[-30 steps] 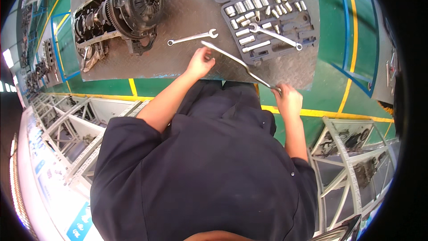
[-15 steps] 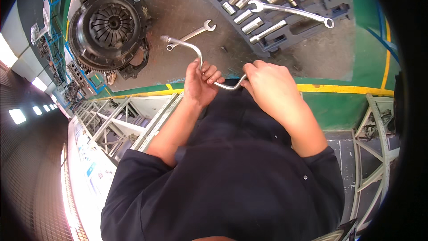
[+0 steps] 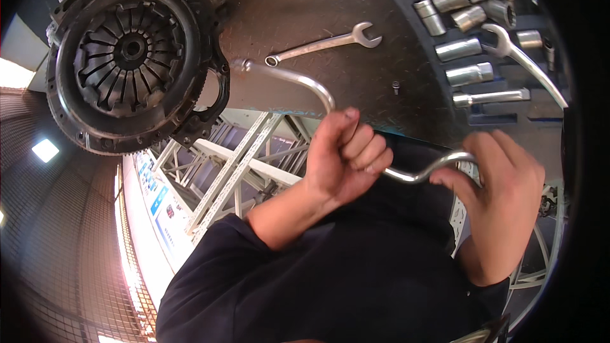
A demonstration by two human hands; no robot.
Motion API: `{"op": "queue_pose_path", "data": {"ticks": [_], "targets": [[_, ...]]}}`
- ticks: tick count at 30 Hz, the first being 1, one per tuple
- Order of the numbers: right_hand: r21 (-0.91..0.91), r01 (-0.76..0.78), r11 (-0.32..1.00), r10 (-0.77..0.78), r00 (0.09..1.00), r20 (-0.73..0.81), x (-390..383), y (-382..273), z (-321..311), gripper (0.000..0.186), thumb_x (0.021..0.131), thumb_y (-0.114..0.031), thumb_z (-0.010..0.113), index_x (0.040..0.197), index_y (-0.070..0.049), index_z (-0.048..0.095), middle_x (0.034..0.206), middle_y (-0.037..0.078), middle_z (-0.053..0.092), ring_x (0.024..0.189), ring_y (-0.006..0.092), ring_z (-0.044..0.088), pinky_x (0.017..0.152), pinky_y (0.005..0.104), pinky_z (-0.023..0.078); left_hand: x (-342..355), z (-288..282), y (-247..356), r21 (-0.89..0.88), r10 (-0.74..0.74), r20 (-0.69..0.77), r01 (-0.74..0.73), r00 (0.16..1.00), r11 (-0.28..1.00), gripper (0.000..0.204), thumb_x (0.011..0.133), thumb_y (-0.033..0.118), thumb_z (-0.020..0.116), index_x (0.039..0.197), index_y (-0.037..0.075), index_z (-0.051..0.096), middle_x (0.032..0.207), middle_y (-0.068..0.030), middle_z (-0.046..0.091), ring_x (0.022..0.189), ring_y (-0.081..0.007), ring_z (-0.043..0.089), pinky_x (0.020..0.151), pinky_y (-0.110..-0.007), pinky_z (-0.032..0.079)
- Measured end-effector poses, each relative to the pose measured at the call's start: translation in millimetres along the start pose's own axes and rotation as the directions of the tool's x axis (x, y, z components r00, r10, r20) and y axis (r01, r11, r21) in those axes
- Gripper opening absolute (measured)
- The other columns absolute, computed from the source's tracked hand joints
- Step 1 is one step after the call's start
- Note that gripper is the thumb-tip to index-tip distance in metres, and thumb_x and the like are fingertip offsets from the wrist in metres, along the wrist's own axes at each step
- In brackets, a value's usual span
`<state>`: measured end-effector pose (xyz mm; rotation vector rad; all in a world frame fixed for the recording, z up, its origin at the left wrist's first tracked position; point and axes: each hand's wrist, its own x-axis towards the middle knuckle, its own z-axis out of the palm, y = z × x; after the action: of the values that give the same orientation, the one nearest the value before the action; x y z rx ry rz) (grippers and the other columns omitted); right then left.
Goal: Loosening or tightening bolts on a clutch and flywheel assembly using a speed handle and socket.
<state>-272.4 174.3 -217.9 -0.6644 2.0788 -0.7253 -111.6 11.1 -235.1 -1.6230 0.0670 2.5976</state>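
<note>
A bent, crank-shaped steel speed handle (image 3: 410,176) spans both my hands in front of my body, its socket end pointing left. My left hand (image 3: 348,155) is closed around its middle shaft. At the other end my right hand (image 3: 499,178) grips it, fingers curled over and thumb below. The socket end hovers close to the right edge of a dark, round clutch assembly (image 3: 133,49) with radial spring fingers and a toothed rim. Behind the handle, a combination wrench (image 3: 318,46) lies on the metal tabletop (image 3: 286,0). A small bolt (image 3: 396,87) lies to its right.
An open socket case (image 3: 445,114) at the far right holds several chrome sockets (image 3: 459,49). Another combination wrench (image 3: 524,60) lies across it. Pale metal framework (image 3: 235,165) stands below the table's near edge.
The view has shifted left and closer, so the clutch assembly looks larger. The handle's socket end is nearer the assembly's edge. My right hand has turned on its end of the handle.
</note>
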Motion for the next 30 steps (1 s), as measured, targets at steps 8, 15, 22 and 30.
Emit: {"op": "queue_pose_path", "data": {"ticks": [8,15,22,30], "targets": [[0.072,0.093,0.993,-0.098,0.993,0.065,18.9,-8.0,21.3,0.042,0.059,-0.028,0.084,0.079,-0.001,0.058,0.067,0.011,0.052,0.059,0.0318,0.054,0.053,0.0399,0.039,-6.9,-18.8,32.4,0.048,0.103,0.055,-0.106,0.993,0.993,0.041,0.100,0.026,0.040,0.061,0.017,0.028,0.051,0.0051,0.021,0.049,-0.0103,0.024,0.053,-0.028,0.027],[0.141,0.181,0.973,-0.186,0.982,0.018,56.0,5.4,12.2,0.038,0.056,-0.016,0.085,0.075,0.001,0.057,0.066,0.013,0.053,0.058,0.0276,0.054,0.053,0.0369,0.039,-4.9,18.6,35.8,-0.050,0.117,-0.176,-0.127,0.977,0.991,0.047,0.099,0.020,0.047,0.055,0.018,0.028,0.048,0.0052,0.019,0.047,-0.0091,0.022,0.052,-0.027,0.027],[-0.048,0.254,0.966,-0.256,0.965,-0.048,48.3,-12.9,4.4,0.033,0.062,-0.017,0.084,0.078,-0.001,0.060,0.070,0.012,0.059,0.064,0.0304,0.059,0.056,0.0392,0.044,24.0,11.8,36.1,0.027,0.199,-0.193,-0.198,0.961,0.980,0.042,0.092,0.014,0.056,0.057,0.018,0.032,0.050,0.0053,0.020,0.047,-0.0096,0.020,0.051,-0.026,0.025],[-0.382,0.199,0.903,-0.252,0.963,-0.095,23.1,-30.4,14.5,0.017,0.082,-0.018,0.066,0.076,-0.009,0.052,0.070,0.004,0.048,0.061,0.0218,0.056,0.052,0.0360,0.044,44.0,52.9,23.4,-0.015,0.127,-0.295,-0.137,0.947,0.990,0.021,0.090,0.024,0.062,0.095,0.005,0.055,0.093,-0.0119,0.055,0.097,-0.0287,0.054,0.100,-0.046,0.044]]}}
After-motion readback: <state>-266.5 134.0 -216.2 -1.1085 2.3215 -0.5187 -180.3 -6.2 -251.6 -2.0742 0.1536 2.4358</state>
